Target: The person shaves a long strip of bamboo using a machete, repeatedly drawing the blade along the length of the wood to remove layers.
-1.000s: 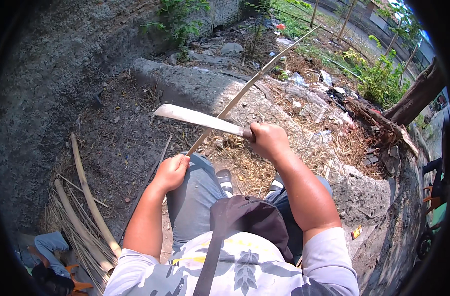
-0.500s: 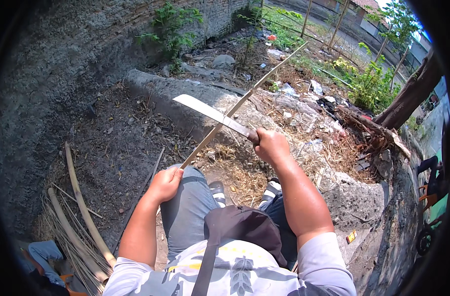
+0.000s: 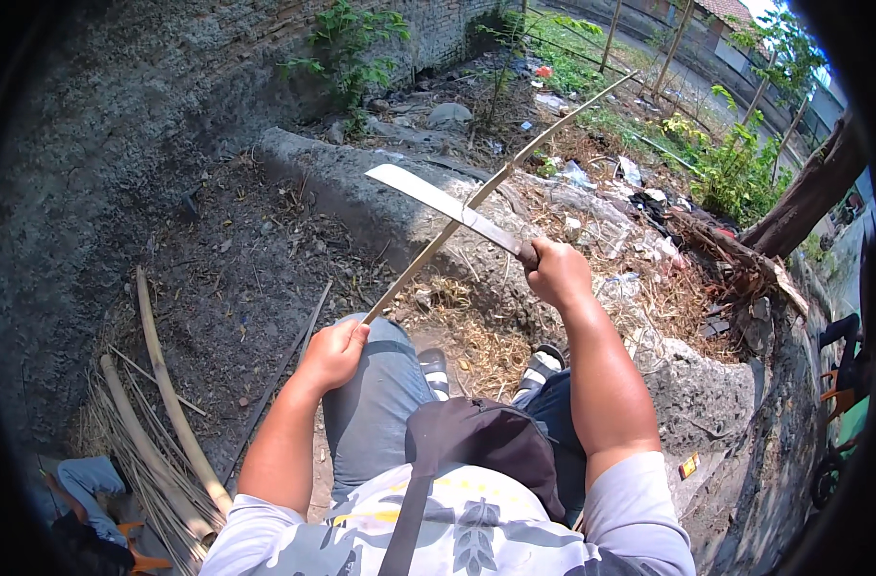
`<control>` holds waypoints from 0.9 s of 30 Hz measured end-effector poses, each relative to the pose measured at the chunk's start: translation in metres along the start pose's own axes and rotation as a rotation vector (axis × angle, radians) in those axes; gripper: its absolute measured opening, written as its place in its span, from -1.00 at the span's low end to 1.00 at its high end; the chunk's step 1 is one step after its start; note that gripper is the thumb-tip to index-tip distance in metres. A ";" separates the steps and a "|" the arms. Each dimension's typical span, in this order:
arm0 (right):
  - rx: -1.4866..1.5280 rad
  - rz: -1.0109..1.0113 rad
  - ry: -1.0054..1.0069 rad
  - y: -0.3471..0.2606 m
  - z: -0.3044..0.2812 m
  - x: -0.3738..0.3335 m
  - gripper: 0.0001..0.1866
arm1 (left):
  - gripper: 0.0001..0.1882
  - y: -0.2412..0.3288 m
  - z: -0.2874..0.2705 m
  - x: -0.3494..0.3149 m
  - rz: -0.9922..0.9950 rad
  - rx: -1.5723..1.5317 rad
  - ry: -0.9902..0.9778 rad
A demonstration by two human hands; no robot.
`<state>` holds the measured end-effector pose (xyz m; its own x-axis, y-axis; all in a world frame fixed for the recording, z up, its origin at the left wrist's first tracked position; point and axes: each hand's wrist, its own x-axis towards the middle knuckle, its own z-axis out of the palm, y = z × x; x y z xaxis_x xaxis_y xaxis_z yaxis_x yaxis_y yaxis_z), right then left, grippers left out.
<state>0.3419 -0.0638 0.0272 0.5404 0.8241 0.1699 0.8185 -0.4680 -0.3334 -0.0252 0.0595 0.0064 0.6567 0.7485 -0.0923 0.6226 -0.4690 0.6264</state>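
My left hand (image 3: 332,356) is closed around the near end of a long, thin bamboo strip (image 3: 421,259), just above my left knee. The strip slants up and away to the right, its far end over the littered ground. In my right hand (image 3: 561,274) is the dark handle of a machete (image 3: 491,230), gripped in a closed fist. Its pale, broad blade points up to the left and crosses the strip near the middle, touching it. A fine curled shaving shows where they cross.
Split bamboo poles (image 3: 174,384) and a heap of thin strips (image 3: 131,451) lie at my left. Ahead runs a low concrete ledge (image 3: 323,178), with a rough wall (image 3: 83,182) beyond on the left. A tree trunk (image 3: 807,197) leans at the right. Another person's leg (image 3: 91,490) shows lower left.
My right hand and the machete have shifted right and slightly nearer. The strip's far end now reaches farther right, and the whole view has moved a little.
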 end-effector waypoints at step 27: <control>0.038 -0.107 -0.078 -0.020 -0.001 -0.008 -0.84 | -0.52 -0.020 0.006 0.001 0.041 -0.117 0.047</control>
<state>0.3211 -0.0613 0.0331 0.4320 0.8918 0.1345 0.8621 -0.3646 -0.3520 -0.0343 0.0672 -0.0112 0.6581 0.7523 -0.0296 0.5395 -0.4438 0.7155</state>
